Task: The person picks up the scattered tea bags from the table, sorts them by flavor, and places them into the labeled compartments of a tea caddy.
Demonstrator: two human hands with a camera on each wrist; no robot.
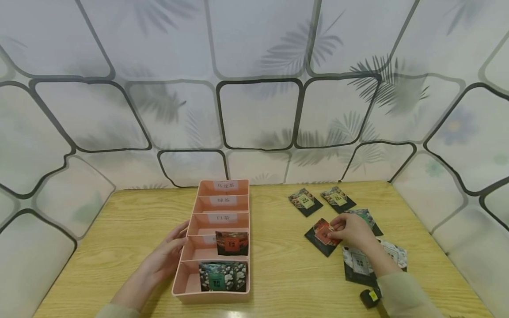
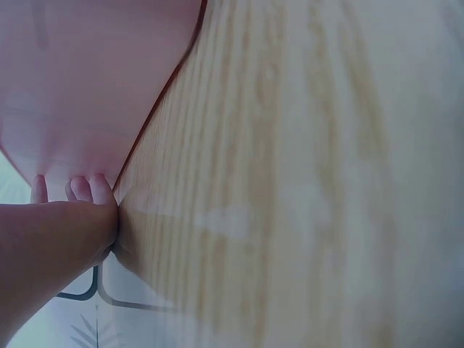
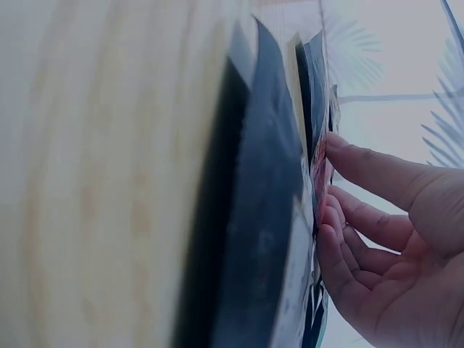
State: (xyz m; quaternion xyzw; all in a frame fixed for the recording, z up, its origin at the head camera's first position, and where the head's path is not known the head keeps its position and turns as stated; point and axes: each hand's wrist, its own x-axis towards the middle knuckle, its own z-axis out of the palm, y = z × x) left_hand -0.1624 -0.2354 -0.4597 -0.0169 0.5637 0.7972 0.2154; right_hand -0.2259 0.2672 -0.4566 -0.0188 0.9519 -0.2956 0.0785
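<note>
While our left hand (image 1: pixel 166 256) is resting, straight-fingered, against the box (image 1: pixel 212 298), lower left of centre, our right hand (image 1: pixel 353 232) is pinching the red packet (image 1: pixel 320 238), lower right of centre: lying right of the box, long axis slanting upper-left to lower-right.

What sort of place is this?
Probably a little booth or closed-off corner, though I can't tell what building it's in. Leaf-patterned walls stand around a wooden table, with a pink box on it.
</note>
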